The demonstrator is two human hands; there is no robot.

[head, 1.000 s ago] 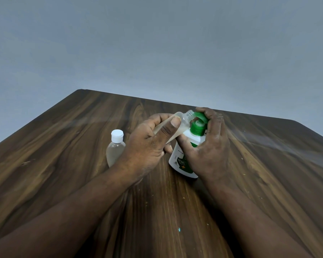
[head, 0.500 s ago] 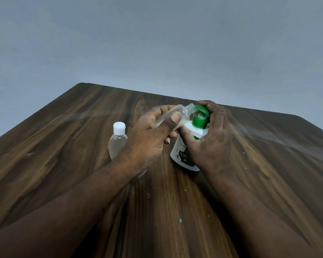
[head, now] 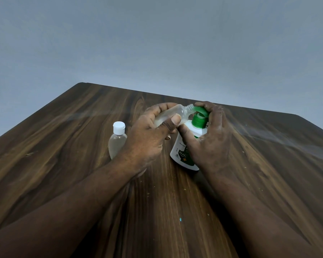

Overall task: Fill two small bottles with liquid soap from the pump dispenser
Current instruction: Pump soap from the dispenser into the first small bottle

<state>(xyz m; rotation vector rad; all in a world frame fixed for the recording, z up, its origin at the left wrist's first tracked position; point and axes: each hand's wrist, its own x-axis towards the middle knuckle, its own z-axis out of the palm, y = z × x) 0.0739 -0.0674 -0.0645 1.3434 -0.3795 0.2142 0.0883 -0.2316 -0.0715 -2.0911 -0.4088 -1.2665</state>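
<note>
Clear bottle (head: 173, 113), uncapped and tilted, is pinched by the left hand (head: 147, 138) between thumb and fingers, its mouth at the green pump (head: 198, 121) spout under the curled right hand (head: 211, 138); likely fault: the mouth slips off on pressing and soap spills onto the table (head: 63, 146).

The green pump head (head: 200, 109) under the right hand's (head: 211, 140) fingertips has come up slightly off its collar (head: 198, 122). A pale stem (head: 199, 115) now shows between them, just below the index finger. The right fingers and thumb have risen with it. The left hand's (head: 147, 140) thumb seems a touch lower across the small open bottle (head: 172, 113). Everything now sits somewhat higher in view.
</note>
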